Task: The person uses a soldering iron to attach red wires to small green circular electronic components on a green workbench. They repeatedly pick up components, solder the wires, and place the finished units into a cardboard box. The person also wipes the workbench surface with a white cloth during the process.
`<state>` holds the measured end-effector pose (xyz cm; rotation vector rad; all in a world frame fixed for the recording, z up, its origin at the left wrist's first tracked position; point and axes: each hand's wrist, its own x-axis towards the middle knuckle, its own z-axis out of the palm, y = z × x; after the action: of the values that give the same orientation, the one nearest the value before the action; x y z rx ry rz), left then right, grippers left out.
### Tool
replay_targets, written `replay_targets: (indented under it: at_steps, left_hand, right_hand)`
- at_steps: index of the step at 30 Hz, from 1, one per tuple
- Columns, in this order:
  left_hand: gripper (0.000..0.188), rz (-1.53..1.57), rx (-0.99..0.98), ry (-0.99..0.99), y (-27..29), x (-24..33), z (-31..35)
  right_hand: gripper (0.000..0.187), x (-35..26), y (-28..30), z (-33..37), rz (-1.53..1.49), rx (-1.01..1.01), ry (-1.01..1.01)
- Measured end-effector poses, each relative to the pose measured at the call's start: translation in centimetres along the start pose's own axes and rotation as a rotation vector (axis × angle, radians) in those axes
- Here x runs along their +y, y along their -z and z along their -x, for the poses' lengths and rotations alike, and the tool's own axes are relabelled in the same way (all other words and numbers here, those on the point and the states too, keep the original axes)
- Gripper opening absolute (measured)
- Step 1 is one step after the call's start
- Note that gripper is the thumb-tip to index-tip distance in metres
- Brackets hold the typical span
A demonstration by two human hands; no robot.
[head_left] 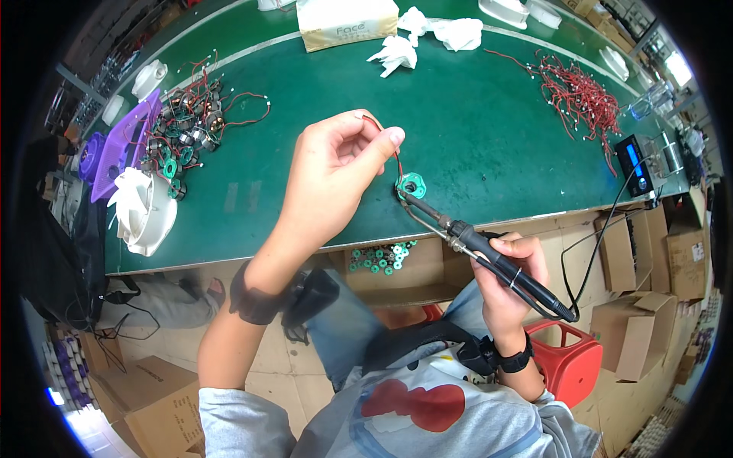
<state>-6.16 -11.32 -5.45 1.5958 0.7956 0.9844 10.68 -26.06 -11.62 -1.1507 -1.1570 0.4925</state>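
My right hand (513, 284) grips a black soldering iron (489, 256) with a thin metal feed tube along its side. Its tip meets the edge of a small green ring-shaped circuit board (413, 185) lying on the table near its front edge. Between thumb and fingers, my left hand (336, 164) pinches a red wire (398, 162), which runs down to that same edge of the board. Whether the wire is joined to the board is too small to tell.
Finished-looking coils with wires (191, 114) are heaped at left beside a purple basket (126, 149) and white fan part (145, 210). Red wires (580, 95) lie right, near a soldering station (634, 164). Tissues (458, 34) lie at the back. Below, an open box (427, 294) holds green boards.
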Motion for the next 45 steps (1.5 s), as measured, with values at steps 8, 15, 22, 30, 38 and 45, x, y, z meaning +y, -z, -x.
replay_targets:
  at_steps: [8, 15, 22, 30, 38, 45]
  left_hand:
    - [0.018, -0.027, -0.018, -0.007, 0.1, 0.0, -0.2]
    - [0.020, -0.029, 0.004, -0.053, -0.3, 0.0, -0.7]
    - [0.022, -0.129, -0.015, -0.060, -0.2, 0.4, -0.9]
    - [0.024, -0.171, -0.010, -0.101, -0.5, 0.3, -1.2]
    - [0.023, -0.241, -0.023, -0.094, -0.2, 0.3, -1.3]
    - [0.023, -0.256, -0.044, -0.086, -0.1, 0.1, -1.5]
  right_hand:
    - [0.026, -0.2, -0.2, 0.0, 0.016, 0.054, -0.056]
    - [0.026, -0.1, -0.4, 0.0, -0.034, 0.089, -0.108]
    - [0.026, -0.1, -0.5, 0.1, -0.074, 0.114, -0.120]
    - [0.026, -0.1, -0.4, 0.1, -0.080, 0.089, -0.140]
    - [0.026, -0.2, 0.0, 0.3, -0.166, 0.156, -0.101]
    - [0.024, -0.6, 0.8, 0.2, -0.235, 0.174, -0.164]
